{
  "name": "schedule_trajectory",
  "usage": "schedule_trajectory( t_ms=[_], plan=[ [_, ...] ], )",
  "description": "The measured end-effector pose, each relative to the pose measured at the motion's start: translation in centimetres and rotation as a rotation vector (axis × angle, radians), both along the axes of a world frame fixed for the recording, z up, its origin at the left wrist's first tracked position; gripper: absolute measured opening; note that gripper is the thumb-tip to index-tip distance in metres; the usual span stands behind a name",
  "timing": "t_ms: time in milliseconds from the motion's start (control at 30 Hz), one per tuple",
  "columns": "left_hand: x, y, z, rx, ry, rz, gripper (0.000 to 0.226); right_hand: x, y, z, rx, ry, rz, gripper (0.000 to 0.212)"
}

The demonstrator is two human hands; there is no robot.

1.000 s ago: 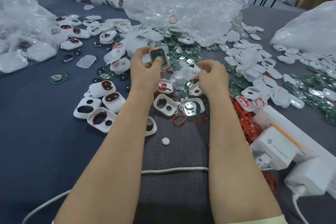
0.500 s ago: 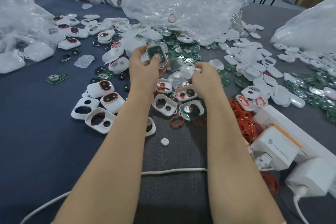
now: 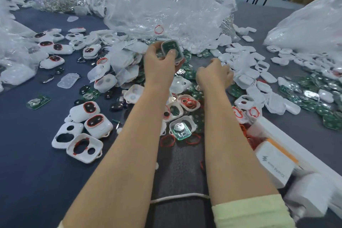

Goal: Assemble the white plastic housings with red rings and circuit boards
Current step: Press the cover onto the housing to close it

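**Left hand** (image 3: pixel 157 66): raised above the bench (image 3: pixel 27 153), fingers wrapped round the edges of a white housing (image 3: pixel 180 57). Thumb laid on the green circuit board (image 3: pixel 168 47) seated in its open face.

**Right hand** (image 3: pixel 212 75): just beside the left and lower, knuckles up, fingers curled down into the heap. Whether it has hold of anything I cannot tell from here.

**Handling, by my reckoning:**
- White housing: a light, stiff, thin-walled shell, smooth enough to slip. Best held by the rim, as it is now.
- Circuit board: light, rigid, probably delicate at its components. Press on bare areas.
- Red rings (image 3: pixel 245 133): soft, floppy loops. Pinch lightly.

**Surroundings:**
- Spare housings (image 3: pixel 248 79): heaped just right of the right hand.
- Loose boards (image 3: pixel 190 75): between the two hands.
- Red rings: beside the right forearm.
- Finished units (image 3: pixel 91 110): well apart to the left.
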State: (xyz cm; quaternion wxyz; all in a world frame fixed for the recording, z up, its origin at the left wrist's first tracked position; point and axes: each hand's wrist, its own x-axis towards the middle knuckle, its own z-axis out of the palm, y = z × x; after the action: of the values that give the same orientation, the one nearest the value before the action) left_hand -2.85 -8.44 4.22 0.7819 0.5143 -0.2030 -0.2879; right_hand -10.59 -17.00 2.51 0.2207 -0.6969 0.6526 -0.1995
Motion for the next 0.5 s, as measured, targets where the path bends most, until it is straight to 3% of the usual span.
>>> schedule_trajectory(
  t_ms=[167,333,500],
  plan=[
    [-1.9,-5.5,1.4,0.047,0.011,-0.073,0.020,1.3,-2.9,0.6,-0.056,-0.050,-0.042,0.052],
    [-3.2,-10.2,2.4,0.063,0.088,-0.175,0.021,0.7,-6.6,0.5,-0.067,-0.107,-0.141,0.038],
    [-4.0,-13.4,2.3,0.071,0.090,-0.207,0.018,-0.5,-10.1,0.2,-0.221,-0.089,-0.216,0.032]
  ],
)
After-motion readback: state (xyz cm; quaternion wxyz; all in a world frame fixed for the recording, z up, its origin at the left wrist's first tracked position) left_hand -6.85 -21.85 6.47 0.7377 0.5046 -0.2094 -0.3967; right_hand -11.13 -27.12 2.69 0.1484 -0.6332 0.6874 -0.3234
